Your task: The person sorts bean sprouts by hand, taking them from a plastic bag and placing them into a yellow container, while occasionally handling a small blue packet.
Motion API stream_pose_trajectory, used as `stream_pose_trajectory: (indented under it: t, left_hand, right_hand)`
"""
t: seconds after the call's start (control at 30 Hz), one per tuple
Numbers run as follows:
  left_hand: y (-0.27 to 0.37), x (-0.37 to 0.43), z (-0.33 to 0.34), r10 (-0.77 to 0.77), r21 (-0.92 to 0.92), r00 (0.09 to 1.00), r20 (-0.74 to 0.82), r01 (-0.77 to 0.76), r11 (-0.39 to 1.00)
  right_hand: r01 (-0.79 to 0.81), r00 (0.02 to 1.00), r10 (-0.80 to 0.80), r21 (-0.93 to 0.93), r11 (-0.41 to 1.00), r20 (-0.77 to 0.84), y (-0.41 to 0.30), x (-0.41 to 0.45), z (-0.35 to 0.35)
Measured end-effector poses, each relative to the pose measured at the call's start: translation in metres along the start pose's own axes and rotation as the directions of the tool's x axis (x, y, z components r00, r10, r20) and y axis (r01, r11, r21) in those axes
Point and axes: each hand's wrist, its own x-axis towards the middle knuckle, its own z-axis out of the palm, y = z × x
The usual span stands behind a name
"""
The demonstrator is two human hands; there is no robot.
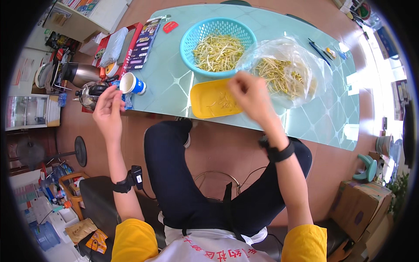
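Note:
My left hand is raised at the table's near left edge, beside a blue and white paper cup; its fingers are loosely curled and no held thing shows. Over the right end of a yellow plastic tray is my right hand, blurred, with curled fingers; whether it holds anything is hidden. Small root bits lie in the tray. Behind it stands a light blue plastic colander with bean sprouts. A clear plastic bag with more bean sprouts lies to the right.
Pens lie at the glass-topped table's far right. Printed leaflets, a red box and a glass teapot are on the left. A cardboard box stands at lower right, a fan at left.

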Motion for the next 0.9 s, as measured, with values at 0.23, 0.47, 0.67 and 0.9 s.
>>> stream_pose_trajectory:
  t: [0.23,0.47,0.67,0.9]
  left_hand:
    - [0.090,0.030,0.116,0.055,-0.112,0.819,0.571,0.012,0.994]
    - [0.023,-0.010,0.199,-0.096,-0.111,0.818,0.567,0.191,0.975]
    - [0.008,-0.033,0.192,-0.206,-0.244,0.789,0.579,0.408,0.880]
    - [0.036,-0.043,0.214,0.052,-0.279,0.718,0.694,0.202,0.939]
  right_hand:
    - [-0.180,0.954,-0.022,-0.629,0.756,-0.300,0.102,0.018,-0.071]
    - [-0.334,0.930,0.131,-0.639,0.693,-0.344,0.120,0.032,-0.046]
    - [-0.219,0.914,-0.055,-0.604,0.766,-0.401,0.091,0.024,-0.056]
    - [-0.028,0.864,0.085,0.121,0.992,-0.497,0.054,0.033,-0.049]
